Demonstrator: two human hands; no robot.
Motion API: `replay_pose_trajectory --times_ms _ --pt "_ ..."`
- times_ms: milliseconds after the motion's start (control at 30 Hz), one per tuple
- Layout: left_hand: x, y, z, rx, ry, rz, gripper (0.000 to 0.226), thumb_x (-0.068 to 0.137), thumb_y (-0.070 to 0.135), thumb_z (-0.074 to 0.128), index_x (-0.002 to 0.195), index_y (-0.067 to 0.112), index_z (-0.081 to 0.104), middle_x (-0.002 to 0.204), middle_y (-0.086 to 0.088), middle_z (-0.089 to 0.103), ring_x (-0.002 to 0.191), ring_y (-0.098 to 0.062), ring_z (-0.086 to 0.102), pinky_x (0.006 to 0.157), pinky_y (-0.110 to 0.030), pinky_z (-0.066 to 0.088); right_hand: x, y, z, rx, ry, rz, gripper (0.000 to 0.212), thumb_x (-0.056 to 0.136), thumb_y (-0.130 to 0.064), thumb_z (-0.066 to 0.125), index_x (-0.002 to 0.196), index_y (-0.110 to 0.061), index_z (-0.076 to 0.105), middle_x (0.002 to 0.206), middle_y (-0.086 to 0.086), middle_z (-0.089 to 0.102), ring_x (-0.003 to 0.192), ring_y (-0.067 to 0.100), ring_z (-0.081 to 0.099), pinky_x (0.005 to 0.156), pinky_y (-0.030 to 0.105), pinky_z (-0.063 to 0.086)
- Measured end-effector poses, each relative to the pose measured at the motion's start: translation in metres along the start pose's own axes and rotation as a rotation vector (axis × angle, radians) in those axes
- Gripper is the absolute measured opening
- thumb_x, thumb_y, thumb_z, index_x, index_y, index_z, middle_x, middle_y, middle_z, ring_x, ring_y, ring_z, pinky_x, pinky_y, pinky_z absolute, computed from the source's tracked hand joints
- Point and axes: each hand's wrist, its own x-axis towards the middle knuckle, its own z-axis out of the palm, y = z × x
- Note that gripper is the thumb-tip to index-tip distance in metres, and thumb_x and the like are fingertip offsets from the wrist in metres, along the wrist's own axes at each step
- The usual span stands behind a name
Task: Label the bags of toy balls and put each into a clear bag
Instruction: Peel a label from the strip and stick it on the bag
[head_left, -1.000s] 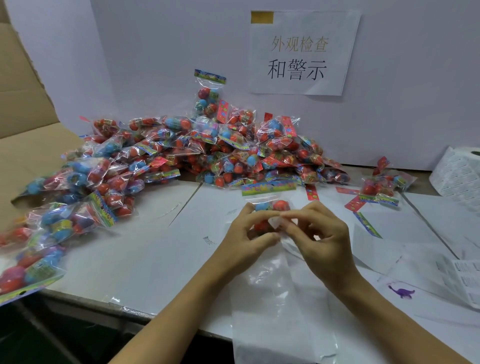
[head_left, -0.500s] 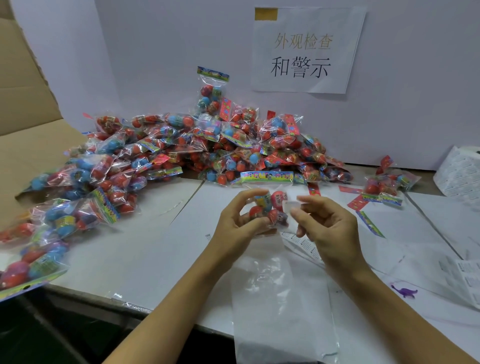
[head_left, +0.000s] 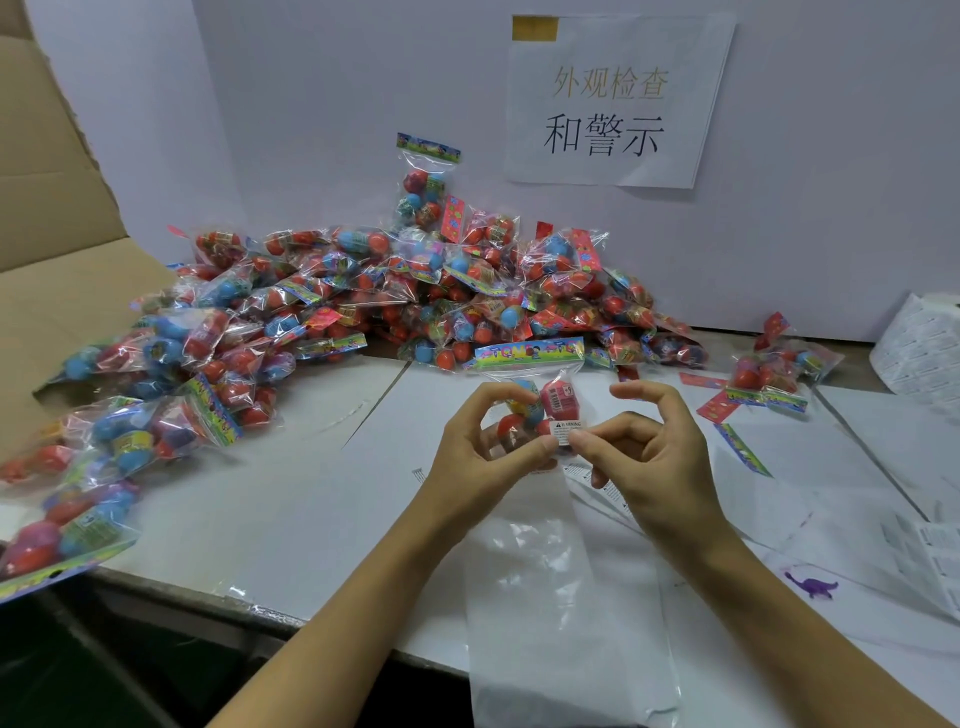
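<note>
The left hand (head_left: 485, 441) grips a small clear cellophane bag of red and blue toy balls (head_left: 537, 410) with a colourful printed header, held just above the white desk (head_left: 322, 499). The right hand (head_left: 647, 457) presses a small white warning label (head_left: 567, 432) against the bag's lower front with its thumb (the fingers are curled, the index raised clear). An empty clear plastic bag (head_left: 561, 613) lies flat on the desk below both hands. A heap of similar ball bags (head_left: 395, 296) sits behind.

White table (head_left: 291, 499): ball-bag pile (head_left: 395, 291), clear bag (head_left: 561, 613), label sheets (head_left: 930, 551).
</note>
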Motion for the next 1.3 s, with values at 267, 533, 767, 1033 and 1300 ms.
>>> replay_pose_trajectory --times_ms 267,533,767,1033,1300 --pt "0.000 -0.003 0.000 0.066 0.004 0.031 0.040 0.084 0.006 0.082 0.106 0.031 0.061 0.109 0.007 0.068 0.101 -0.023 0.073 0.078 -0.031 0.063 0.001 0.002 0.001 -0.058 0.001 0.000 0.046 0.081 -0.012 0.080 0.115 -0.026 0.051 0.079 0.006 0.074 0.062 0.019 0.069 0.059 0.023 0.055" --pt "0.000 -0.005 0.002 0.082 -0.004 0.027 0.039 0.084 0.001 0.080 0.110 0.019 0.058 0.110 -0.002 0.069 0.096 -0.027 0.075 0.080 -0.038 0.064 0.000 0.004 0.004 -0.191 0.075 -0.065 0.034 0.080 -0.044 0.069 0.107 -0.025 0.059 0.072 -0.004 0.072 0.057 0.011 0.067 0.056 0.019 0.054" --pt "0.001 -0.006 0.001 0.034 0.038 0.037 0.042 0.085 -0.007 0.075 0.103 0.027 0.060 0.101 0.001 0.069 0.092 -0.040 0.069 0.074 -0.028 0.062 0.003 0.004 -0.004 -0.409 0.207 -0.279 0.032 0.092 -0.050 0.059 0.083 -0.020 0.067 0.070 -0.012 0.067 0.061 0.012 0.064 0.053 0.025 0.051" --pt "0.000 -0.001 0.003 0.015 0.036 0.055 0.027 0.091 0.009 0.076 0.106 0.023 0.060 0.104 0.017 0.072 0.094 -0.011 0.075 0.071 -0.022 0.060 -0.003 0.007 0.005 -0.370 0.042 -0.307 0.014 0.087 -0.030 0.073 0.084 -0.016 0.072 0.080 -0.009 0.067 0.075 0.012 0.063 0.052 0.012 0.042" --pt "0.000 -0.002 0.004 0.035 0.056 0.072 0.027 0.091 0.005 0.074 0.104 0.024 0.060 0.106 0.013 0.070 0.095 -0.015 0.075 0.070 -0.027 0.063 0.001 0.012 0.004 -0.296 0.017 -0.177 0.013 0.094 -0.015 0.067 0.081 -0.015 0.071 0.072 -0.005 0.067 0.071 0.013 0.061 0.059 0.016 0.047"
